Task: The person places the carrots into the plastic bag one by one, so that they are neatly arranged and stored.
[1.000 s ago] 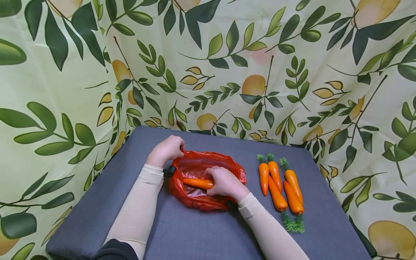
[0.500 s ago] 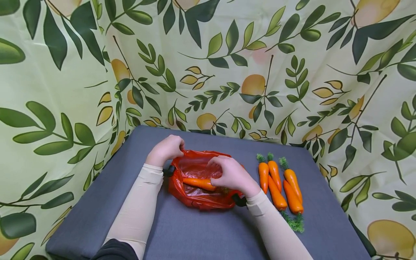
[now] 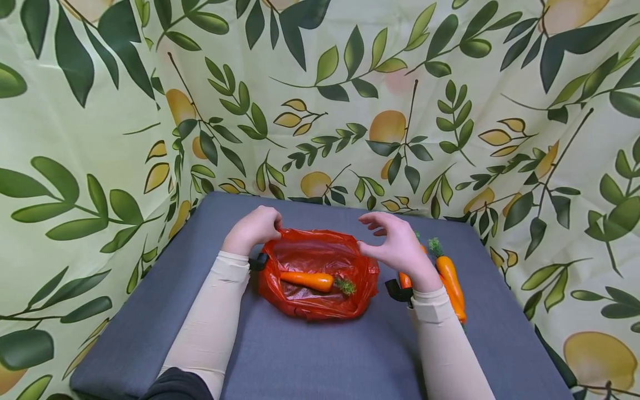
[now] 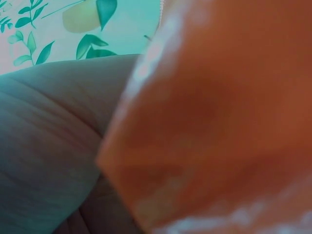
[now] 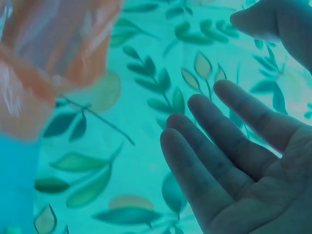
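Note:
A red plastic bag (image 3: 315, 312) lies with its mouth facing up on the grey table. Inside it rests one orange carrot (image 3: 307, 280), its green top toward the right. My left hand (image 3: 254, 230) grips the bag's rim at the far left corner; in the left wrist view the red plastic (image 4: 219, 107) covers much of the picture and hides the fingertips. Off the bag's right side hovers my right hand (image 3: 400, 244), fingers loosely spread and holding nothing. The right wrist view shows its fingers (image 5: 234, 141) extended, apart from the bag (image 5: 58, 73).
More carrots (image 3: 448, 272) lie on the table (image 3: 320, 361) to the right, partly hidden behind my right hand and forearm. A leaf-and-fruit patterned cloth (image 3: 320, 111) hangs around the back and sides of the table.
My right hand has let go of the carrot inside the bag, risen out and moved right toward the other carrots. The left hand keeps its hold on the rim.

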Action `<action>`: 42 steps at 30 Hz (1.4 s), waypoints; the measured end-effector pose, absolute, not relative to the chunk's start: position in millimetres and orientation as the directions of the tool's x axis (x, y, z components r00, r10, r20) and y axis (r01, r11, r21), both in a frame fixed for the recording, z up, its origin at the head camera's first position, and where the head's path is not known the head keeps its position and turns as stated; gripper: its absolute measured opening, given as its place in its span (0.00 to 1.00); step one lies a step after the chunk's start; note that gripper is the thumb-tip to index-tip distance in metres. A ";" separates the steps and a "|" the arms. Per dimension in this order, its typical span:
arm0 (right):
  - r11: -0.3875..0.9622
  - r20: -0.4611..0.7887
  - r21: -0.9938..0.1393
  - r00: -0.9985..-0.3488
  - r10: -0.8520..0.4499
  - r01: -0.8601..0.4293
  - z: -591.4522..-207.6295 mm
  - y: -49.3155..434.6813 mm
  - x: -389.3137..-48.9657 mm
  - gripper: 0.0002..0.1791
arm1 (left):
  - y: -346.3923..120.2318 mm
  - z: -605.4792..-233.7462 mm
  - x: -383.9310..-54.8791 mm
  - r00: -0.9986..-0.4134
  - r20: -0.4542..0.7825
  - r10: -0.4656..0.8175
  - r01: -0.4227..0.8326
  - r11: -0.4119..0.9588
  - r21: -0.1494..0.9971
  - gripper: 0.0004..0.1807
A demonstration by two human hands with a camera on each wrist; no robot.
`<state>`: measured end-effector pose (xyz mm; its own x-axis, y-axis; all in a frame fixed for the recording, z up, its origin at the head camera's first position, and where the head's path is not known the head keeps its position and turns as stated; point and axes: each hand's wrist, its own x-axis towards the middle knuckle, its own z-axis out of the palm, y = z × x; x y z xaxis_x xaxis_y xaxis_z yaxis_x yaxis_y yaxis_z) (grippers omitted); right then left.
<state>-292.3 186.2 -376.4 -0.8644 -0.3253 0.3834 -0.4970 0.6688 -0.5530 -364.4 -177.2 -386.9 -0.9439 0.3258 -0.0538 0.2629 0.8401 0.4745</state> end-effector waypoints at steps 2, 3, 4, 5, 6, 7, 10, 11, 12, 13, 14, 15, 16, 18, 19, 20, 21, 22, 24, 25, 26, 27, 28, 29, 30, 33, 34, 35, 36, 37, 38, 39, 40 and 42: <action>0.671 0.398 -0.558 -0.867 -0.300 -0.489 -372.7 196.1 -291.8 0.28 | -178.0 -386.7 -364.0 -0.944 -0.055 0.325 0.261 0.838 0.479 0.02; 0.671 0.403 -0.562 -0.869 -0.288 -0.483 -370.3 200.7 -290.9 0.28 | -178.4 -386.6 -363.8 -0.944 -0.055 0.324 0.259 0.837 0.481 0.02; 0.672 0.409 -0.565 -0.870 -0.277 -0.479 -368.3 205.4 -290.3 0.28 | -178.6 -386.3 -363.5 -0.945 -0.055 0.323 0.258 0.836 0.484 0.02; 0.675 0.416 -0.564 -0.870 -0.265 -0.476 -366.5 210.6 -289.8 0.28 | -178.7 -386.0 -363.2 -0.945 -0.055 0.322 0.256 0.836 0.486 0.02; 0.677 0.419 -0.569 -0.873 -0.250 -0.466 -364.6 215.8 -288.7 0.28 | -178.9 -385.8 -363.0 -0.945 -0.055 0.322 0.256 0.835 0.487 0.02; 0.683 0.422 -0.571 -0.876 -0.232 -0.456 -362.3 221.0 -287.3 0.28 | -178.9 -385.5 -362.8 -0.945 -0.055 0.321 0.256 0.835 0.487 0.02; 0.701 0.424 -0.585 -0.891 -0.164 -0.407 -357.3 239.0 -284.1 0.29 | -178.5 -385.3 -362.8 -0.945 -0.049 0.322 0.260 0.836 0.484 0.01; 0.707 0.423 -0.591 -0.896 -0.137 -0.388 -355.9 245.7 -282.8 0.29 | -178.4 -385.4 -363.0 -0.945 -0.047 0.324 0.263 0.836 0.482 0.01; 0.713 0.423 -0.596 -0.899 -0.112 -0.369 -354.9 252.8 -281.8 0.30 | -178.2 -385.7 -363.2 -0.944 -0.044 0.327 0.267 0.837 0.478 0.02; 0.716 0.421 -0.604 -0.903 -0.086 -0.350 -354.5 261.0 -280.4 0.31 | -177.0 -386.1 -363.5 -0.943 -0.043 0.329 0.270 0.837 0.475 0.02; 0.719 0.416 -0.612 -0.907 -0.061 -0.330 -354.5 269.4 -279.1 0.32 | -176.0 -386.6 -363.9 -0.942 -0.042 0.333 0.275 0.838 0.471 0.02; 0.721 0.413 -0.619 -0.910 -0.039 -0.311 -354.7 277.9 -278.0 0.33 | -175.1 -386.9 -364.1 -0.941 -0.041 0.335 0.278 0.838 0.469 0.02; 0.726 0.410 -0.622 -0.912 -0.016 -0.292 -355.2 286.3 -277.2 0.34 | -174.2 -387.0 -364.3 -0.941 -0.041 0.337 0.281 0.839 0.466 0.02; 0.743 0.403 -0.620 -0.915 0.028 -0.251 -357.3 302.5 -276.6 0.36 | -173.3 -387.0 -364.4 -0.939 -0.041 0.343 0.287 0.840 0.461 0.02; 0.750 0.395 -0.621 -0.917 0.052 -0.225 -358.6 309.9 -276.4 0.36 | -172.9 -386.7 -364.4 -0.939 -0.042 0.342 0.285 0.839 0.463 0.02; 0.758 0.388 -0.620 -0.918 0.074 -0.201 -360.1 316.9 -276.6 0.37 | -172.8 -386.5 -364.4 -0.938 -0.042 0.343 0.286 0.839 0.463 0.02; 0.763 0.380 -0.621 -0.920 0.095 -0.178 -361.7 323.4 -277.2 0.37 | -173.0 -386.3 -364.3 -0.939 -0.040 0.343 0.287 0.839 0.463 0.03; 0.767 0.369 -0.623 -0.923 0.113 -0.154 -363.3 329.4 -277.9 0.38 | -173.3 -386.0 -364.3 -0.939 -0.039 0.343 0.288 0.840 0.461 0.03; 0.771 0.339 -0.627 -0.930 0.142 -0.111 -366.4 339.5 -279.9 0.39 | -174.5 -385.8 -364.8 -0.938 -0.037 0.344 0.290 0.840 0.459 0.03; 0.768 0.321 -0.633 -0.935 0.153 -0.092 -367.9 343.7 -281.2 0.40 | -175.3 -385.7 -365.1 -0.939 -0.034 0.344 0.291 0.841 0.457 0.03; 0.769 0.304 -0.634 -0.939 0.159 -0.075 -369.4 347.8 -282.9 0.41 | -176.3 -385.8 -365.3 -0.938 -0.032 0.345 0.294 0.841 0.454 0.03; 0.772 0.285 -0.633 -0.945 0.161 -0.060 -371.1 351.4 -284.8 0.42 | -177.4 -385.8 -365.3 -0.939 -0.032 0.343 0.292 0.842 0.453 0.03; 0.774 0.268 -0.632 -0.948 0.170 -0.040 -373.3 356.6 -284.8 0.42 | -176.0 -385.7 -366.5 -0.937 -0.031 0.349 0.298 0.841 0.451 0.03; 0.774 0.251 -0.632 -0.952 0.177 -0.023 -375.7 361.2 -284.9 0.43 | -174.8 -385.7 -367.4 -0.935 -0.031 0.353 0.302 0.840 0.450 0.03; 0.776 0.240 -0.631 -0.954 0.180 -0.012 -378.5 365.8 -285.4 0.43 | -174.0 -385.7 -368.2 -0.934 -0.030 0.357 0.307 0.840 0.448 0.03; 0.781 0.211 -0.624 -0.960 0.186 0.014 -387.6 375.8 -287.9 0.43 | -173.6 -385.3 -367.8 -0.931 -0.032 0.364 0.311 0.835 0.453 0.02; 0.781 0.206 -0.625 -0.961 0.186 0.017 -390.1 377.3 -288.5 0.43 | -174.5 -385.2 -367.9 -0.930 -0.032 0.366 0.313 0.834 0.454 0.02; 0.780 0.200 -0.626 -0.962 0.186 0.021 -392.1 378.5 -289.1 0.43 | -175.7 -384.3 -367.3 -0.929 -0.036 0.367 0.312 0.834 0.455 0.02; 0.778 0.197 -0.628 -0.963 0.185 0.021 -393.7 378.9 -289.4 0.42 | -177.1 -383.3 -367.0 -0.929 -0.039 0.367 0.310 0.834 0.457 0.02; 0.777 0.195 -0.629 -0.963 0.187 0.023 -395.0 378.9 -289.2 0.42 | -178.5 -382.0 -366.7 -0.930 -0.042 0.366 0.308 0.834 0.458 0.02; 0.774 0.192 -0.633 -0.963 0.189 0.026 -396.6 379.2 -288.0 0.41 | -178.9 -382.3 -366.6 -0.930 -0.044 0.366 0.307 0.834 0.458 0.02; 0.772 0.188 -0.634 -0.963 0.193 0.031 -398.3 379.7 -286.4 0.41 | -179.4 -382.9 -366.9 -0.930 -0.045 0.366 0.307 0.835 0.457 0.02; 0.773 0.187 -0.634 -0.962 0.198 0.036 -400.6 380.7 -284.5 0.40 | -179.5 -383.2 -367.3 -0.929 -0.044 0.368 0.309 0.834 0.457 0.02; 0.775 0.179 -0.630 -0.960 0.214 0.055 -406.3 383.5 -279.1 0.40 | -178.5 -383.8 -368.0 -0.926 -0.038 0.375 0.317 0.832 0.456 0.02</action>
<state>-279.1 383.5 -406.3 -0.9604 0.2137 0.1790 0.0549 0.7746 -0.6301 -368.0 -178.5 -383.8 -0.9264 0.3745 -0.0380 0.3175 0.8315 0.4559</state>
